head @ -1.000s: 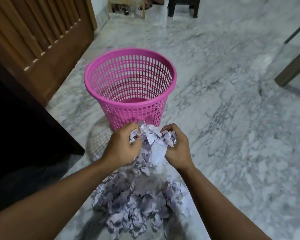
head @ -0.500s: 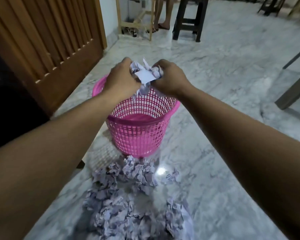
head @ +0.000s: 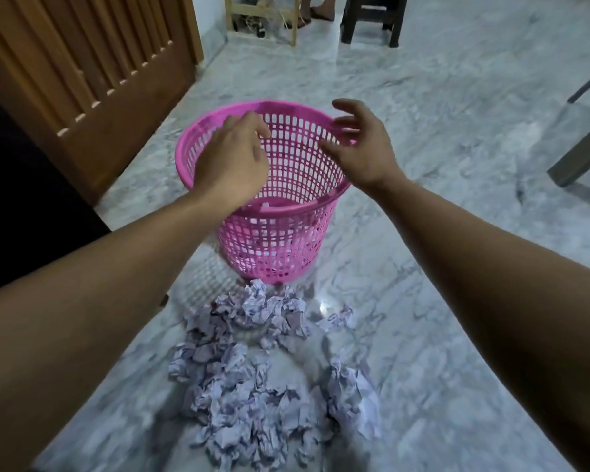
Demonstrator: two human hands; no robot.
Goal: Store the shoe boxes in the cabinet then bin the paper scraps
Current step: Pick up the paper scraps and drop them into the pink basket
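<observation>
- Half a second ago both hands pinched a wad of paper above the bin; now that wad is gone from them, and a few pale bits show low inside the bin point(head: 269, 185).
- The left hand point(head: 232, 158) hovers over the near-left part of the bin's mouth, fingers loosely curled, its grip holding nothing.
- The right hand point(head: 358, 144) hangs over the right rim with fingers spread apart, also empty.
- The scraps point(head: 266, 379) lie heaped on the marble floor point(head: 457, 165) just in front of the bin, the nearest pieces almost at its base, a few strays off to the right.
- No shoe boxes are in view; the wooden door point(head: 92, 73) stands to the left.
- Judged from their look, the scraps are light, soft and crumpled: they will squash together but shed loose bits.
- The best hold is probably a two-handed scoop from the sides of the heap, pressed inward.
- Most of the heap is not yet binned, so several more handfuls seem needed.
</observation>
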